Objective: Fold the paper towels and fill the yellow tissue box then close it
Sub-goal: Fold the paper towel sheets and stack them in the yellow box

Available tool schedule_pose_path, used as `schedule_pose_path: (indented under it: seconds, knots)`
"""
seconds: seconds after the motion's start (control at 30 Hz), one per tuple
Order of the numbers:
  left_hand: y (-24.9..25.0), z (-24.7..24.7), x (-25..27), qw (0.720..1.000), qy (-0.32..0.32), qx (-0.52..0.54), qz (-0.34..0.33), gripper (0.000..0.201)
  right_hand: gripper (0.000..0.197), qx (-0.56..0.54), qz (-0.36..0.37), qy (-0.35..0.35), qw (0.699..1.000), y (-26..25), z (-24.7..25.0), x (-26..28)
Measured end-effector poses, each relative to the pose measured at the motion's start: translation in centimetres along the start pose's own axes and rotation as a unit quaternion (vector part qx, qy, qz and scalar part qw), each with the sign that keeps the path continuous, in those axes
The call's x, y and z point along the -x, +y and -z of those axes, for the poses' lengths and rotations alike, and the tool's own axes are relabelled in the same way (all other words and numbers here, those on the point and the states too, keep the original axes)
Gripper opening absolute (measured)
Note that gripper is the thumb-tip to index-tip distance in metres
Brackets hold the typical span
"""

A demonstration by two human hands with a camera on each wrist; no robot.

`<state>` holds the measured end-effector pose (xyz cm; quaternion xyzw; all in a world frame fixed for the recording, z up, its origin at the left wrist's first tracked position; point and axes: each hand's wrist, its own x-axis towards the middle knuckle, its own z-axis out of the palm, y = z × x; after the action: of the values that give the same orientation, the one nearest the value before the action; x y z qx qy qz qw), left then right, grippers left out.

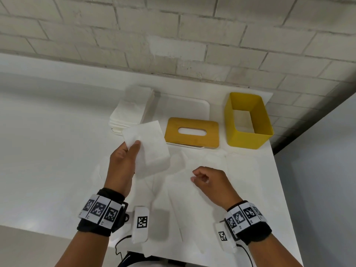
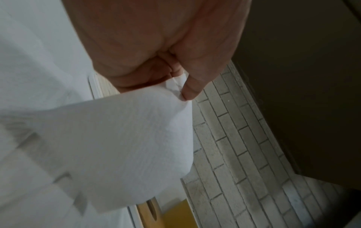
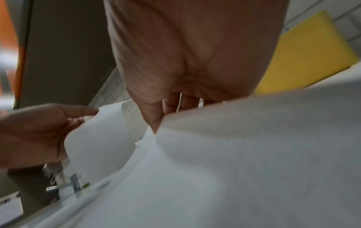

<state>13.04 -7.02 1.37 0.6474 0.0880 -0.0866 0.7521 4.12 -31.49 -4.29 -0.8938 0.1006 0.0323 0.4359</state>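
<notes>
Both our hands hover over the white desk (image 1: 250,189), forearms reaching forward with marker bands on the wrists. Our left hand (image 1: 123,162) is raised above the surface, its back turned outward, thumb and fingers pinching the near corner of a folded paper towel (image 1: 148,149) that hangs in the air and bows slightly; in the left wrist view the thumb tip (image 2: 188,92) presses the crumpled corner of that towel (image 2: 117,146) against the fingers. Our right hand (image 1: 210,184) sits lower, to the right, knuckles up and fingers curled inward toward the thumb; the right wrist view shows white paper (image 3: 254,162) spread right under it with the thumb at its edge, but we cannot tell whether the fingers actually grip it. Behind the left hand a stack of paper towels (image 1: 131,110) lies on the desk. To its right the wooden lid (image 1: 192,134) with an oval slot rests flat on a white tray (image 1: 186,105). Just right of the lid stands the yellow tissue box (image 1: 248,120), open at the top, near the brick wall (image 1: 173,35).
</notes>
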Motion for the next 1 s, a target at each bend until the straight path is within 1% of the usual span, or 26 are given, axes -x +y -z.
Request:
schedule_pose_path:
  seconds: [0.13,0.23,0.33,0.4,0.47,0.5,0.53,0.57,0.63,0.67,0.73,0.8,0.83,0.93,1.0]
  knots:
    - [-0.4,-0.3,0.1,0.999,-0.010,-0.035,0.009,0.018,0.018,-0.128,-0.013,0.060,0.990,-1.6,0.5,-0.7]
    - [-0.8,-0.6,-0.1,0.998,-0.014,-0.057,0.000,0.018,0.013,-0.240,0.018,0.091,0.966,-3.8,1.8,-0.6]
    - [-1.0,-0.8,-0.4,0.997,-0.023,-0.077,-0.015,0.022,0.013,-0.308,0.055,0.087,0.946,-6.1,3.8,0.0]
    - [-0.8,-1.0,-0.5,0.996,-0.037,-0.082,-0.027,0.026,0.013,-0.358,0.080,0.064,0.928,-7.2,4.8,0.3]
    - [-0.4,-1.3,-0.5,0.994,-0.057,-0.083,-0.031,0.029,0.024,-0.413,0.088,0.046,0.905,-8.1,5.4,0.5]
    - [-0.2,-1.5,-0.5,0.994,-0.069,-0.078,-0.029,0.027,0.022,-0.425,0.086,0.050,0.899,-8.5,5.4,0.5]
    - [0.0,-1.8,-0.3,0.994,-0.083,-0.073,-0.024,0.025,0.016,-0.422,0.081,0.060,0.901,-8.8,5.2,0.4]
    - [0.2,-2.2,-0.2,0.993,-0.097,-0.065,-0.013,0.025,0.012,-0.405,0.073,0.073,0.908,-9.0,4.9,0.1]
    - [0.6,-3.2,0.2,0.991,-0.130,-0.039,0.017,0.025,0.013,-0.365,0.043,0.100,0.924,-8.8,3.8,-0.6]
    - [0.9,-3.7,0.4,0.989,-0.143,-0.028,0.025,0.025,0.014,-0.356,0.034,0.106,0.928,-8.7,3.3,-0.9]
    - [1.3,-4.6,0.7,0.986,-0.167,-0.024,0.019,0.027,0.014,-0.350,0.016,0.118,0.929,-8.7,2.5,-1.7]
    - [1.4,-5.2,0.8,0.980,-0.194,-0.035,-0.001,0.037,0.014,-0.340,0.004,0.136,0.931,-8.8,2.3,-2.2]
    - [1.4,-5.4,0.8,0.978,-0.203,-0.039,-0.005,0.041,0.014,-0.337,0.004,0.147,0.930,-8.9,2.3,-2.5]
    - [1.3,-5.7,0.3,0.979,-0.201,-0.031,0.000,0.034,0.014,-0.330,0.004,0.168,0.929,-9.0,2.5,-3.3]
    - [1.5,-5.9,0.1,0.979,-0.203,-0.017,0.012,0.037,0.013,-0.327,0.004,0.175,0.929,-9.1,2.6,-3.8]
